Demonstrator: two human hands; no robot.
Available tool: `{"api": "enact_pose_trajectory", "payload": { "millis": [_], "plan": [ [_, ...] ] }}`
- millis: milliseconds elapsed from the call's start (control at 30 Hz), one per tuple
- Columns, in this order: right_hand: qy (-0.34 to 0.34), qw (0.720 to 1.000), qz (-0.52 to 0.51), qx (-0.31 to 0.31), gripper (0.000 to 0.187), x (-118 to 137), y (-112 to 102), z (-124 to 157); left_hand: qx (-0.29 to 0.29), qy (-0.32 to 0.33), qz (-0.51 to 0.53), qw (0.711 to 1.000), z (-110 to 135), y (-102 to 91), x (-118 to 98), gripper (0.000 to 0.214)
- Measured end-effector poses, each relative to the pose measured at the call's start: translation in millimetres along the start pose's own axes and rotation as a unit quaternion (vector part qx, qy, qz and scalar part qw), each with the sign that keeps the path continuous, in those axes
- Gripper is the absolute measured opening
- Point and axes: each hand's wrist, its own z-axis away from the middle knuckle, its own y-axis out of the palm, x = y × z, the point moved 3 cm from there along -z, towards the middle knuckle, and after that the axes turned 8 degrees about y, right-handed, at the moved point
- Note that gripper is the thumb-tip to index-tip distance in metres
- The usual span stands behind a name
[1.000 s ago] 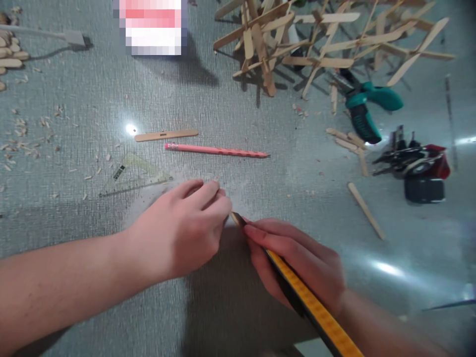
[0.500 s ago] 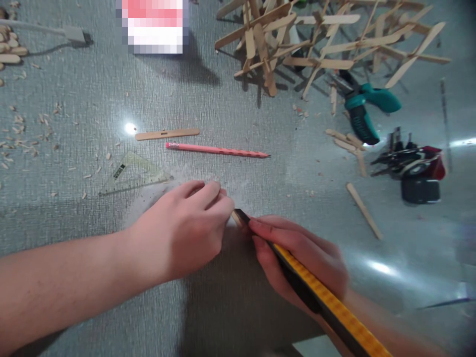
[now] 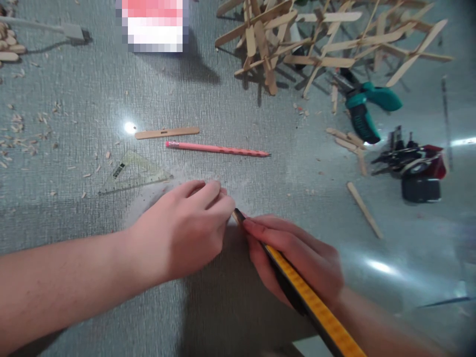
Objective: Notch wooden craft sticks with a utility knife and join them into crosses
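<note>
Grey table (image 3: 297,173), mid-frame: left hand (image 3: 191,228), fingers closed on wooden stick (image 3: 235,216); right hand (image 3: 297,250), fingers wrapped round yellow knife (image 3: 311,301). Probably whittling; next stroke needs steady pressure.

I've got the right hand (image 3: 297,255) back closer to the left hand (image 3: 197,225) than half a second ago, yellow-and-black tool (image 3: 310,301) shifted left with it. Less of the pale wood piece (image 3: 236,218) showing between them now.
</note>
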Motion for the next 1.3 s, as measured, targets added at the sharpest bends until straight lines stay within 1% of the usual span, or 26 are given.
{"api": "enact_pose_trajectory", "payload": {
  "millis": [133, 267, 433, 533, 700, 867, 1000, 1167, 1300],
  "plan": [
    [0.01, 1.0, -0.003, -0.019, 0.031, 0.8, 1.6, 1.0, -0.002, -0.01, -0.009, 1.0, -0.5, -1.2, 0.1, 0.02],
    [0.006, 1.0, 0.002, -0.007, 0.032, 2.5, 1.9, 1.7, 0.019, -0.011, -0.013, 1.0, 0.1, -1.5, -1.2, 0.02],
    [0.006, 1.0, -0.006, -0.003, 0.034, 3.3, 0.6, 2.2, -0.012, -0.016, -0.007, 1.0, 0.3, -1.9, -2.3, 0.023],
    [0.005, 1.0, 0.001, -0.016, 0.036, 3.5, 0.4, 2.7, -0.013, -0.019, 0.003, 1.0, -0.2, -1.2, -1.7, 0.024],
    [0.004, 1.0, -0.004, -0.02, 0.038, 3.9, 1.0, 2.5, -0.013, -0.015, 0.009, 1.0, 0.9, -1.4, -0.4, 0.027],
    [0.002, 1.0, -0.006, -0.002, 0.038, 2.4, -1.5, 4.6, -0.012, -0.013, 0.014, 1.0, 2.6, -1.9, -1.0, 0.029],
    [-0.004, 1.0, 0.001, -0.011, 0.036, 0.0, -5.1, 5.3, -0.013, -0.009, 0.018, 1.0, 2.1, -2.1, -0.8, 0.029],
    [-0.001, 1.0, 0.003, 0.014, 0.04, -2.7, -3.4, 3.1, -0.011, -0.008, 0.007, 1.0, 1.0, -3.1, -0.2, 0.029],
    [0.002, 1.0, 0.003, 0.006, 0.038, -4.0, -1.8, 3.6, -0.008, -0.004, 0.002, 1.0, 0.7, -3.8, -1.1, 0.028]
  ]
}}
